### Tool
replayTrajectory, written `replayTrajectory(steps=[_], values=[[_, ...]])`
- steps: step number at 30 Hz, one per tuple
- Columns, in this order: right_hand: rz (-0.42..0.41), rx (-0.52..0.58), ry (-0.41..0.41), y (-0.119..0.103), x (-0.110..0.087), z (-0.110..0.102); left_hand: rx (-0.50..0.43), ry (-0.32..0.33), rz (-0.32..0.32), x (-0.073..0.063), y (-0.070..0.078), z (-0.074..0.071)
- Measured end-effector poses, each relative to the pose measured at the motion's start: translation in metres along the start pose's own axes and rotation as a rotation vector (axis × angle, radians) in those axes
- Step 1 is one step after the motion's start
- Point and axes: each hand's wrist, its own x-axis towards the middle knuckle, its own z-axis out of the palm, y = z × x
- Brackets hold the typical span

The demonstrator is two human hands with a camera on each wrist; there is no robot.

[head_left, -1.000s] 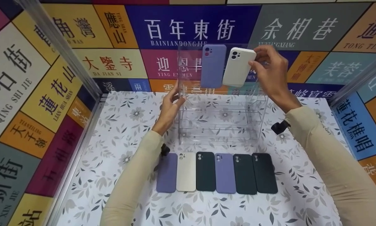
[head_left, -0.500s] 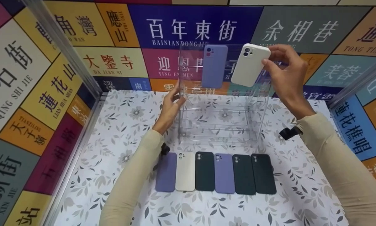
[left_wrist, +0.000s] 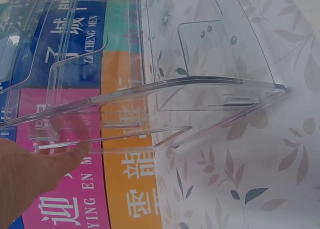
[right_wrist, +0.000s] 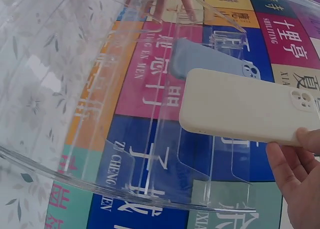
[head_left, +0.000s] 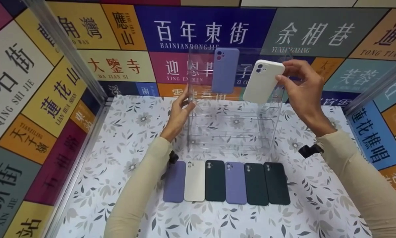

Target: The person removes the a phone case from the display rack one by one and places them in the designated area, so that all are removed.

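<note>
My right hand (head_left: 303,86) pinches a white phone case (head_left: 263,81) by its upper right edge, thumb in front. The case tilts in front of the upper right part of a clear acrylic rack (head_left: 229,140). A lavender phone case (head_left: 226,71) stands upright on the rack's top tier, left of the white one. In the right wrist view the white case (right_wrist: 240,106) is apart from the lavender case (right_wrist: 210,61). At the rack's left side, my left hand (head_left: 179,114) holds its side panel; some fingers show only through the plastic in the left wrist view.
A row of phone cases lies on the floral tabletop (head_left: 131,198) before the rack: lavender (head_left: 174,181), white (head_left: 195,181), dark green (head_left: 216,180), another lavender (head_left: 236,182), and two dark ones at right. Sign-printed panels (head_left: 204,26) enclose the table at the back and sides.
My right hand first drew the white case right, away from the lavender one, then lowered it a little. The left hand and the row of cases have stayed in place.
</note>
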Motion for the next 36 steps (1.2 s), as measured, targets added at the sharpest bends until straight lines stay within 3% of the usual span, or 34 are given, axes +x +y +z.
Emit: replayTrajectory(steps=[9,27,36], values=[[-0.102,0.024,-0.023,0.003,-0.012,-0.001,0.029,0.001,0.017,0.000,0.000,-0.002],[-0.063,-0.010,-0.086,0.014,-0.029,-0.006,-0.003,-0.003,0.004,0.001,-0.001,0.000],[-0.064,-0.010,-0.109,0.021,-0.041,-0.008,0.032,-0.010,0.015,0.001,0.000,-0.001]])
